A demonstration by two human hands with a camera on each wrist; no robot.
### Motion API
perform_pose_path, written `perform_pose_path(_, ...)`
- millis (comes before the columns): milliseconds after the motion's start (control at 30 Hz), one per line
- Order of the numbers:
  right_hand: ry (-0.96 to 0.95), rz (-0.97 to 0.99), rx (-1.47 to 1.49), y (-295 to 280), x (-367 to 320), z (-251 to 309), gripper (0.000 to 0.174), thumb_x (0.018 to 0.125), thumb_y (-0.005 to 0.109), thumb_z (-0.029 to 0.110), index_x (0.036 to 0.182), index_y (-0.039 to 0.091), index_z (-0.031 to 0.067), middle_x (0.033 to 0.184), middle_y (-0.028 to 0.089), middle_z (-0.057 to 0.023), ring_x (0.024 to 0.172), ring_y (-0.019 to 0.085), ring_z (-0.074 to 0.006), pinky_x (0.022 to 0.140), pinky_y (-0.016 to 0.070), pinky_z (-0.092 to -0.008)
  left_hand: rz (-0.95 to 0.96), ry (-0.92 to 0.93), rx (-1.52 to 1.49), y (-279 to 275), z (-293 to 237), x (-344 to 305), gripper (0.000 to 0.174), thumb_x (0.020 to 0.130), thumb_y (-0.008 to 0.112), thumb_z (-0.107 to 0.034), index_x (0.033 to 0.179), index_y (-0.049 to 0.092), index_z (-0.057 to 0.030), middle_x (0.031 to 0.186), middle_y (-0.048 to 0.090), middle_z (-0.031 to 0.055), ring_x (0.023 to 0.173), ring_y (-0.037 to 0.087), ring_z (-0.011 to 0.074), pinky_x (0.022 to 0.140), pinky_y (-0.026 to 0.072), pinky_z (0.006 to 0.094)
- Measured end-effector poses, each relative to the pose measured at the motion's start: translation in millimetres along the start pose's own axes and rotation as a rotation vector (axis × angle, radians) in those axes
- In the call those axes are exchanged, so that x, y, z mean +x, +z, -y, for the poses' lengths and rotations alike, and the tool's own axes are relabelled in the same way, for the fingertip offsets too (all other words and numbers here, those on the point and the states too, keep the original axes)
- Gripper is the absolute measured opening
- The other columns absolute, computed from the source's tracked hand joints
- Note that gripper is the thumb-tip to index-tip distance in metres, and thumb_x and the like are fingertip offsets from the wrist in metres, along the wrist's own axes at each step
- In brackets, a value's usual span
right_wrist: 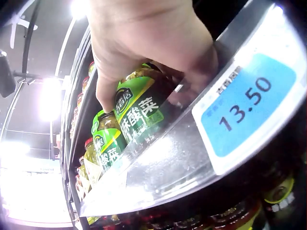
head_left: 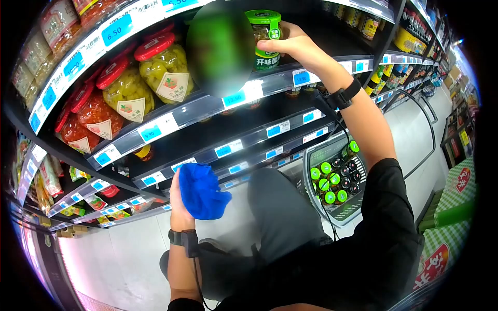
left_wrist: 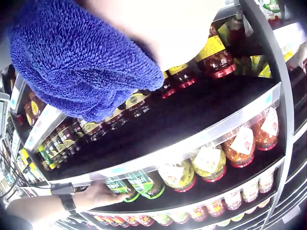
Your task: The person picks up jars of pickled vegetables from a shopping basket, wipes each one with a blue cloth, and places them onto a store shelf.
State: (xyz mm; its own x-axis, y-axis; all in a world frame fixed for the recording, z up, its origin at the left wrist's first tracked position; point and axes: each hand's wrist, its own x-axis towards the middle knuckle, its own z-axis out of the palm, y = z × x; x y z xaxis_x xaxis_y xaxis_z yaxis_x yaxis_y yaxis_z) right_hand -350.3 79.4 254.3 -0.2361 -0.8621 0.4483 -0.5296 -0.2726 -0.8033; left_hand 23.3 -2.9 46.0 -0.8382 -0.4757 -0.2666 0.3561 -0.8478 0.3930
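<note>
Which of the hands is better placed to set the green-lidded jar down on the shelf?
Right. The right hand grips the green-lidded jar right at the shelf rail. The left hand is lower, away from that shelf, and holds a blue cloth.

Dark metal shelf (head_left: pixel 275 80), tiered, with a sloped price rail along the front. Upper tier: red-lidded jars (head_left: pixel 163 70) of green pickle, chilli jars (head_left: pixel 98 116) to their left, packed touching. Green-label jars (right_wrist: pixel 108 148) stand in a row behind the 13.50 tag (right_wrist: pixel 244 108).
</note>
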Motion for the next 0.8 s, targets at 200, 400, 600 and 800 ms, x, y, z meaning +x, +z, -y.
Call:
perform_pose_path(200,0.012,0.091,-0.199,-17.4,-1.5,-3.7,0.086,0.077,0.078,0.057,0.137,0.050,0.0021,0.118,0.065,-0.0147,0.106,0.064,-0.0199,0.085,0.0536,-0.0289,-0.046,0.105,0.027,-2.0,2.0,-1.8,0.053,0.099,0.042,-0.050,0.121,0.062,-0.0057,0.114,0.067,0.0162,0.099,0.065,0.0347,0.088,0.0537,0.0487)
perform_pose_path(400,-0.095,-0.226,-0.108,-104.4,-76.4,-2.9,0.031,0.097,0.064,0.018,0.122,0.057,0.0011,0.100,0.068,-0.0070,0.090,0.063,-0.0115,0.077,0.0508,-0.0254,0.083,0.406,-0.019,-132.4,-20.9,15.0,0.042,0.103,0.044,-0.025,0.136,0.051,-0.0004,0.133,0.057,0.0153,0.119,0.054,0.0273,0.108,0.0384,0.0383)
perform_pose_path(600,0.887,-0.196,-0.444,-203.4,-262.5,-146.0,0.045,0.093,0.056,0.050,0.088,0.071,0.0077,0.081,0.072,-0.0033,0.060,0.061,-0.0103,0.047,0.0422,-0.0236,-0.161,0.448,0.072,-97.7,-28.4,-10.1,0.044,0.102,0.046,-0.027,0.135,0.052,-0.0002,0.133,0.057,0.0151,0.119,0.054,0.0275,0.107,0.0393,0.0384)
perform_pose_path(800,1.468,-0.432,-0.362,-191.8,-412.5,-303.0,0.084,0.079,0.076,0.051,0.132,0.050,-0.0083,0.118,0.062,-0.0274,0.095,0.069,-0.0341,0.072,0.0597,-0.0448,-0.236,0.443,0.165,-85.0,-21.6,-7.6,0.045,0.101,0.048,-0.029,0.135,0.053,-0.0001,0.132,0.058,0.0150,0.119,0.054,0.0276,0.106,0.0401,0.0384)
